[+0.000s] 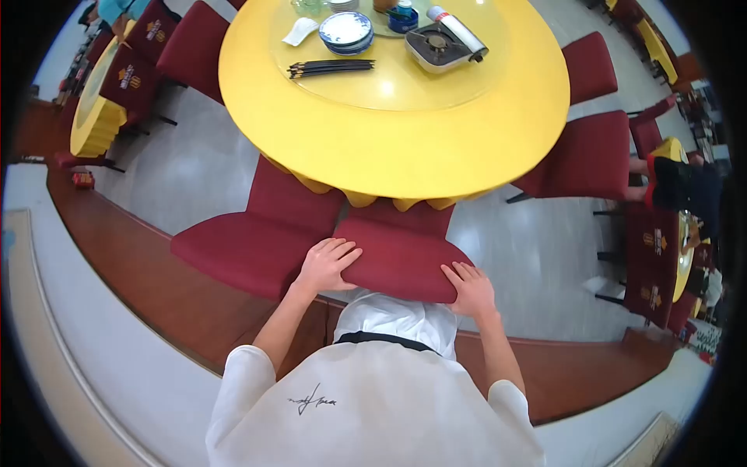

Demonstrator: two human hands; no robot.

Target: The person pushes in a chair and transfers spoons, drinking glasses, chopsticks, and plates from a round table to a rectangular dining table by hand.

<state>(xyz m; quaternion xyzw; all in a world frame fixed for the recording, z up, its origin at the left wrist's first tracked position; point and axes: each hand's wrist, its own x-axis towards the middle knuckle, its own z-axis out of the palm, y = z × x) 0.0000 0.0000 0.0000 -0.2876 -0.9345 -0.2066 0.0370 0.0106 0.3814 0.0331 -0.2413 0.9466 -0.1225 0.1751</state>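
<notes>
My left hand (328, 265) is on the near left corner of a dark red chair's backrest (405, 257), with its fingers laid over the top edge. At the opposite corner, my right hand (471, 288) grips the same backrest, fingers over the top and palm behind. The chair stands right in front of my body, its seat partly under the yellow tablecloth. Another red chair (249, 249) touches it on the left. Ahead is a round table with a yellow cloth (397, 148).
On the glass turntable (350, 89) are black chopsticks (332, 68), stacked blue-and-white plates (347, 33), a white spoon (300, 32) and a portable gas stove (440, 45). More red chairs (587, 156) surround the table. A person (685, 187) is at the right. A brown ledge (194, 311) runs behind me.
</notes>
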